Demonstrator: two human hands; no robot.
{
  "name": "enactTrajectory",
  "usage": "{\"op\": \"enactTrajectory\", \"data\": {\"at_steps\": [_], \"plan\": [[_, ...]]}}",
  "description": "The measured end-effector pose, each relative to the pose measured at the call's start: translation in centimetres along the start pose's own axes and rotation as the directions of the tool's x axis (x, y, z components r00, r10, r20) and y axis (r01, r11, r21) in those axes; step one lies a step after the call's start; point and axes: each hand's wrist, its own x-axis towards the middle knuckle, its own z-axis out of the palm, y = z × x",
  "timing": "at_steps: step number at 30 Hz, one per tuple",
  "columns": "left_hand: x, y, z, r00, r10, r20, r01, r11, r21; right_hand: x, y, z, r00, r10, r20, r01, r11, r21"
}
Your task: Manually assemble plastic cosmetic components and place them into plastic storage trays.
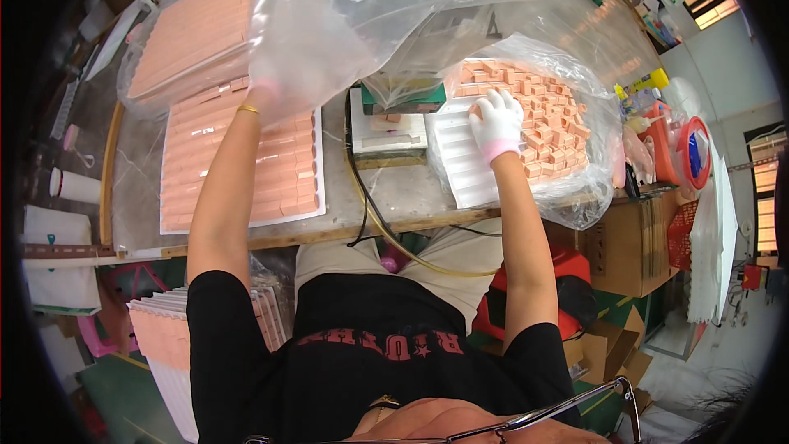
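The blocks [555,127] were heaped loose on the right tray [466,185], whose grooves were bare along the left side. The gloved right hand [497,122] was rested at the heap's left edge with its fingers bent; whether a block was pinched under them could not be told. The left hand [263,99] was veiled by the sheet [329,25] above the left tray [319,173], where pink strips [288,168] were set in close rows; its grip could not be told either. Between the trays, the fixture [394,140] was stood on the table [136,181].

For clean picking, blocks were probably best taken from the heap's edge with a light fingertip pinch, so that neighbours were not dragged into the bag [588,197]. The rows seemed easily disturbed, so pressure there was best avoided. The sheet appeared apt to be snagged by the left wrist; slow, low movement was called for.
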Motion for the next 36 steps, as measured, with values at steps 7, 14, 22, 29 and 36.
{"op": "enactTrajectory", "data": {"at_steps": [7, 14, 22, 29, 36], "plan": [[-12.5, 2.1, 3.2, 0.819, 0.433, 0.378, -0.260, 0.866, -0.428, -0.1, -8.3, -5.5, 0.887, 0.139, 0.441, -0.462, 0.282, 0.841], [-18.7, 2.7, 4.7, 0.746, 0.326, 0.581, -0.040, 0.892, -0.450, 1.3, -11.4, -7.4, 0.946, -0.138, 0.292, -0.156, 0.598, 0.786], [-19.3, 2.2, 5.8, 0.625, 0.343, 0.701, 0.349, 0.681, -0.644, 0.2, -11.5, -8.6, 0.877, 0.014, 0.481, -0.481, -0.001, 0.877], [-13.0, 2.5, 3.9, 0.826, 0.544, 0.151, -0.564, 0.809, 0.169, 1.8, -9.3, -6.3, 0.977, 0.206, 0.052, -0.201, 0.820, 0.536], [-4.4, -2.4, -0.2, 0.785, 0.477, 0.395, -0.581, 0.347, 0.736, 5.1, -11.9, -4.5, 0.879, 0.266, 0.395, -0.463, 0.674, 0.576]]}}
